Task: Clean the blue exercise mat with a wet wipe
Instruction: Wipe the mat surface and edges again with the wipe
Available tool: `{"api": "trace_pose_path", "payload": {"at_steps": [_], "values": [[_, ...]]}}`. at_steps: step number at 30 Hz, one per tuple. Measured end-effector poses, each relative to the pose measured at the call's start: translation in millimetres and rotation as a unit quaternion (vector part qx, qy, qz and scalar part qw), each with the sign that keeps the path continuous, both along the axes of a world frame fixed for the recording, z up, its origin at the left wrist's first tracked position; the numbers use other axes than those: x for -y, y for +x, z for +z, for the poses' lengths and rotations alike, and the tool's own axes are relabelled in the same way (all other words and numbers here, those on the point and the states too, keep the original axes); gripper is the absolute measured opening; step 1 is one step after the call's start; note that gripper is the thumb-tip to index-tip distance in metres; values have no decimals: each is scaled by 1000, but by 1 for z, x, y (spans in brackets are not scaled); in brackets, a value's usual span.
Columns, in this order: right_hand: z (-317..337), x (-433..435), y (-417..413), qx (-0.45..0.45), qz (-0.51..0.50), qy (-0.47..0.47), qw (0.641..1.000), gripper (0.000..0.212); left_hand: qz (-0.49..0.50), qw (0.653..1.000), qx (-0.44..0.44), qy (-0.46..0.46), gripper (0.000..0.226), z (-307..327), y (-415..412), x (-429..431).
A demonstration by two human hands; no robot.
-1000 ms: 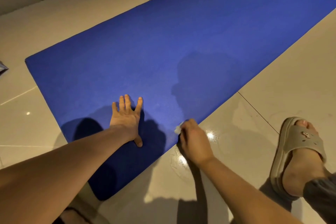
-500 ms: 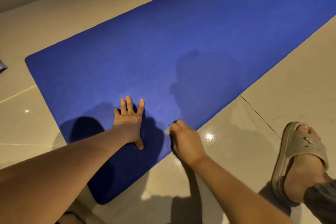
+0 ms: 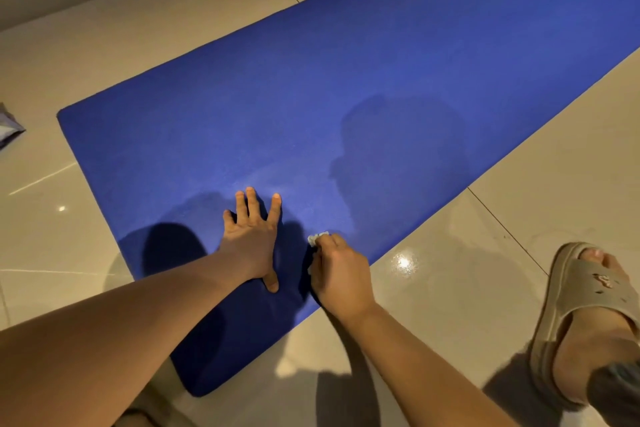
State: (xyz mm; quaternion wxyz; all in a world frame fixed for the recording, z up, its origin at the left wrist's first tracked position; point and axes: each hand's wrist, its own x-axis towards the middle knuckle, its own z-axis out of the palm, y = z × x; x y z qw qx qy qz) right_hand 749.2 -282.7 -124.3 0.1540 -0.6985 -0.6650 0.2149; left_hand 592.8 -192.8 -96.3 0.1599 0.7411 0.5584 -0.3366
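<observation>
The left hand (image 3: 252,239) presses flat, fingers spread, on the blue foam exercise mat (image 3: 346,97); the right hand (image 3: 341,274) pinches a crumpled white wet wipe (image 3: 316,238) (mostly hidden) on the mat just beside it.

No text, label or number can be read anywhere.

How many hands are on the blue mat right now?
2. The left hand lies flat, fingers spread, on the mat toward its short end. The right hand, just beside it by the long edge, grips a wet wipe against the mat.
</observation>
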Motion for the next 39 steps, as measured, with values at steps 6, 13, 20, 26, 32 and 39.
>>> {"api": "trace_pose_path", "payload": {"at_steps": [6, 13, 20, 26, 32, 39], "values": [[-3, -27, 62, 79, 109, 36, 990, 18, 0, 1000, 14, 7, 174, -2, -3, 1], [-9, -69, 95, 113, -190, -1, 975, 24, 8, 1000, 22, 1, 174, 1, -1, 1], [-12, -22, 20, 67, -36, 69, 995, 12, 17, 1000, 20, -1, 172, 3, 0, 1], [-12, -45, 61, 141, 213, 60, 965, 16, 15, 999, 32, 13, 173, 1, -2, 2], [-13, -95, 108, 176, -100, 53, 978, 11, 17, 999, 34, 4, 173, 2, -2, 2], [-18, -42, 20, 99, 96, 117, 983, 10, 19, 999, 44, 0, 172, 2, -3, 1]]}}
